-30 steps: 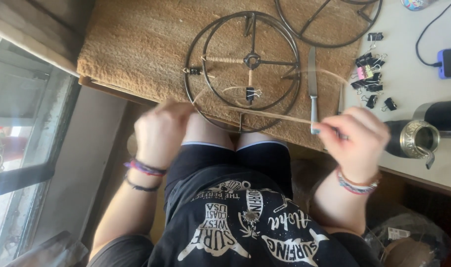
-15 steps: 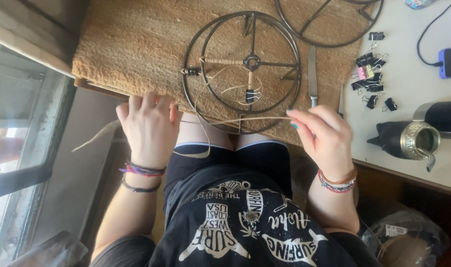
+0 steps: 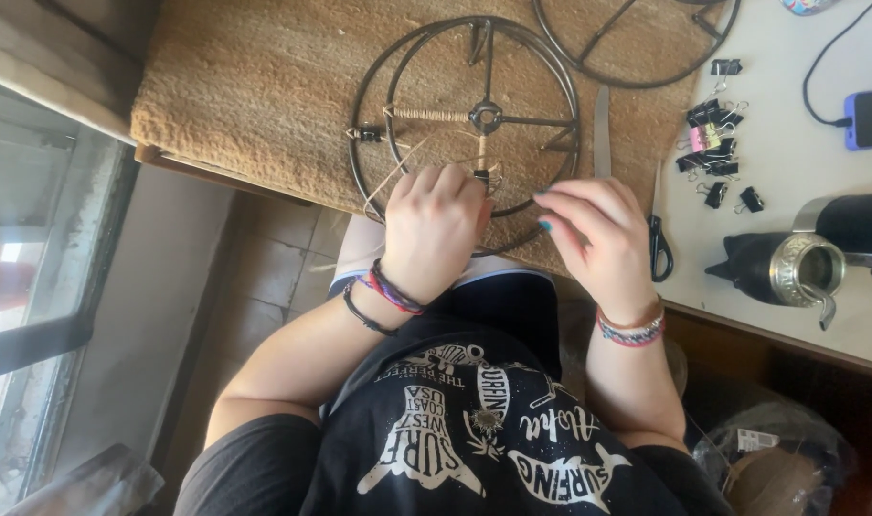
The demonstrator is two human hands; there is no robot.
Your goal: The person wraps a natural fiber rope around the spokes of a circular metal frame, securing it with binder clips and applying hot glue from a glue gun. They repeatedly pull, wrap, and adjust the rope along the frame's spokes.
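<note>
**Both hands closed in on the wire frame**

Hands first: the left hand (image 3: pixel 434 225) sits curled on the near rim of the round wire frame (image 3: pixel 465 119), fingers pinched narrow on a pale strand of cord (image 3: pixel 390 179) that runs up to the frame's left side. The right hand (image 3: pixel 598 239) lies just beside it, fingers bent and loosely spread over the mat edge; whether it grips the strand I cannot tell.

Change noted: a second ago the hands were drawn well apart below the frame with the strand stretched between them. Now they have come together at the rim, so the pull looks finished and the cord appears to be going back onto a spoke.

Beyond the hands, one spoke (image 3: pixel 426 114) already carries pale wrapping. The frame rests on a woven mat (image 3: pixel 245 86). Scissors (image 3: pixel 658 244) lie at the mat's right edge, binder clips (image 3: pixel 708 143) further off on the white table (image 3: pixel 789 172), a second frame (image 3: pixel 637 38) farthest.
</note>
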